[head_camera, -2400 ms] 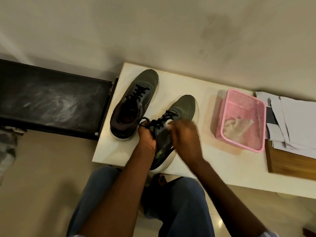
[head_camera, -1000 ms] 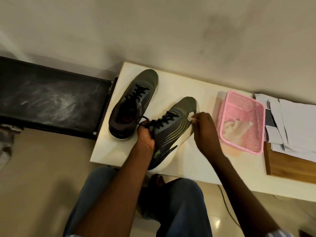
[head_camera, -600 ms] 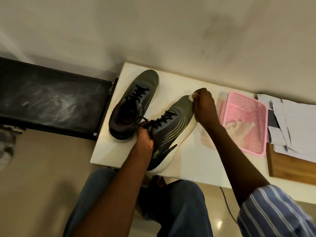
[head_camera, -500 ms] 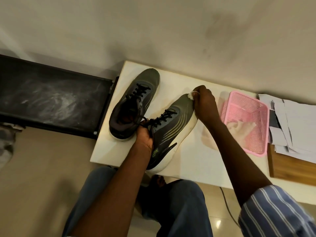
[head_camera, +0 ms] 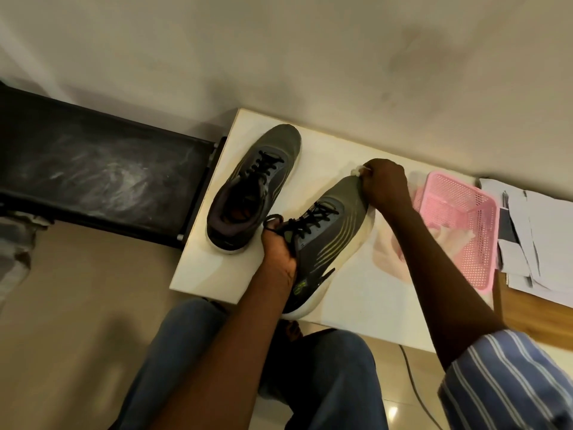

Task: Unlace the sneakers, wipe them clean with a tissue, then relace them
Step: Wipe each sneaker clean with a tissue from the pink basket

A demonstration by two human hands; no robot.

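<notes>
While the left hand [head_camera: 279, 246] grips the nearer sneaker [head_camera: 325, 240] at its collar, fingers curled round the opening beside the black laces [head_camera: 313, 220], the right hand [head_camera: 386, 184] works at the toe of the same shoe. Its fingers are closed in a pinch on a small wad of white tissue [head_camera: 356, 171], which presses against the tip of the toe. That sneaker lies tilted on its side on the white table [head_camera: 223, 274], sole edge turned toward the right, heel hanging just over the near edge of the table. Pale green stripes run along its side.

1 more sneaker [head_camera: 254, 187] stands upright on the table to the left, just beside the held one, its toe pointing toward the wall [head_camera: 279, 57]. Its laces are threaded and its dark opening faces up; neither hand touches it.

To the right of the held shoe, near the right forearm, sits a pink mesh basket [head_camera: 459, 209] with a crumpled white tissue inside; the basket does not touch the shoe. Beyond it, at the right edge, loose white papers [head_camera: 539, 231] lie stacked on a wooden surface [head_camera: 533, 308].

Left of the table stands a low black bench [head_camera: 93, 178], its top smeared with whitish dust. Blue trousers [head_camera: 328, 377] fill the bottom of the view, and a blue striped sleeve [head_camera: 508, 383] covers the right upper arm.
</notes>
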